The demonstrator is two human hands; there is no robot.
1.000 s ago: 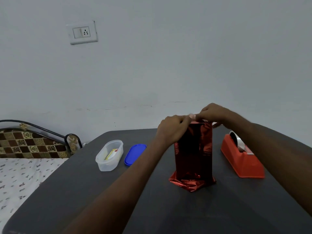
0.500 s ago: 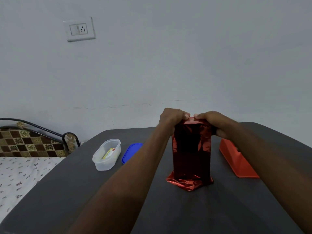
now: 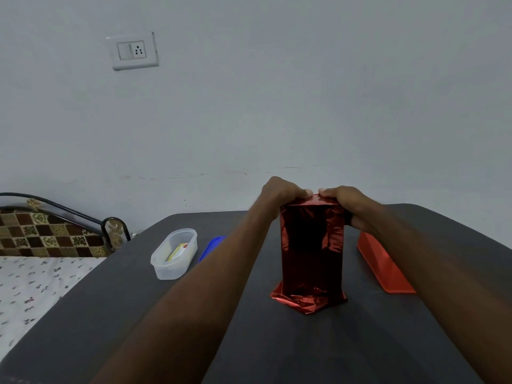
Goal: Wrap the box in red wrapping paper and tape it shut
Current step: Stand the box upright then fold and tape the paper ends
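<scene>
Box [image 3: 312, 245] upright, sides wrapped, bottom end crumpled untaped. Left hand [image 3: 279, 193] & right hand [image 3: 343, 202] curled on top fold, pressing flaps; top tape looks pending.

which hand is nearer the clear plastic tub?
Left. The left hand grips the top left of the wrapped box, on the side facing the clear plastic tub. The right hand grips the box's top right, farther off.

Head-worn, close above the table's near edge [image 3: 277, 356], facing forward and down toward the wall [image 3: 304, 106].
</scene>
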